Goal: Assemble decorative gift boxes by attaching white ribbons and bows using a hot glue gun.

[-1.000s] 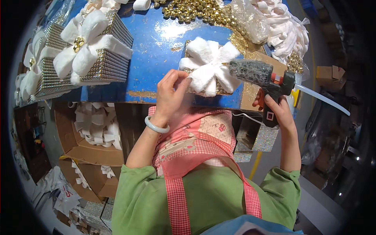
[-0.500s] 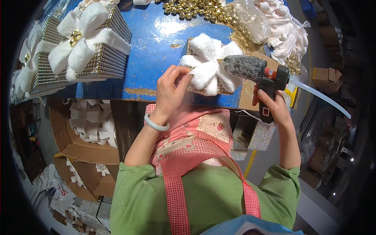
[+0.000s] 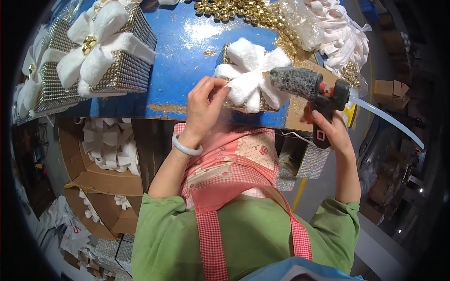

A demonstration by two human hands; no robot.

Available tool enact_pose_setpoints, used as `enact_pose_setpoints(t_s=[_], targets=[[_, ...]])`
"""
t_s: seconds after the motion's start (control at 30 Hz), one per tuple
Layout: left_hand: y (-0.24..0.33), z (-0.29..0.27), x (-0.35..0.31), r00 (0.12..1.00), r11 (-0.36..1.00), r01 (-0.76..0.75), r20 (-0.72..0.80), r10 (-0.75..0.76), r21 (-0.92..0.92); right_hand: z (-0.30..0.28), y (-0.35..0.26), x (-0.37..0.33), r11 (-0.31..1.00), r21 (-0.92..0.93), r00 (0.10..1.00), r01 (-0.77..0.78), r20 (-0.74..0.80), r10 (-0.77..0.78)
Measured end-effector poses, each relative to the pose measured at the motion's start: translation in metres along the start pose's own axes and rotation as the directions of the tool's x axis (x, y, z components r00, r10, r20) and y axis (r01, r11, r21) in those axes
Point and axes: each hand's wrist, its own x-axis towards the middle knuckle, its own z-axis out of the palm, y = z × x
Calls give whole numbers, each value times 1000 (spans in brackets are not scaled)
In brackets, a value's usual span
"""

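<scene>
A fluffy white bow [image 3: 244, 91] lies on a small box covered in gold studs [image 3: 224, 57]. At the bow's left edge my left hand [image 3: 205, 105] has its thumb and fingers pinched together on a loop. My right hand [image 3: 333, 131] grips a black hot glue gun [image 3: 300, 83] by its handle. The gun's tip points left at the middle of the bow, very close to it; whether they touch I cannot tell. From the gun's back end a long pale glue stick [image 3: 389, 115] sticks out.
Finished boxes with a white bow [image 3: 96, 65] stand on the blue table [image 3: 176, 75] at left. Gold beads [image 3: 234, 10], a clear plastic bag [image 3: 300, 23] and a pile of white bows [image 3: 344, 40] lie at the back. Below is a cardboard box [image 3: 105, 181] of white strips.
The glue gun in my right hand has shifted slightly right, its tip drawn back a little from the bow's centre. My left hand has stayed almost still.
</scene>
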Motion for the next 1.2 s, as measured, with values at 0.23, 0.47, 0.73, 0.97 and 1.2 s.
enact_pose_setpoints(t_s=[0.23,0.47,0.73,0.97,1.2], targets=[[0,0,0,1000,1000,9,2,-8,-6,-1,-5,5,1000,-3,1000,1,29,-1],[-1,-1,0,1000,1000,8,3,-8,-5,2,-3,1,997,-79,999,-21,-52,17],[24,-2,3,992,991,-78,-86,88,113,0,-2,-3,992,5,992,129,5,-129],[62,18,15,913,912,-380,-93,397,158,-4,-7,0,998,-41,999,-45,6,45],[183,142,12,704,633,-683,97,704,364,7,1,0,996,-47,995,77,66,-74]])
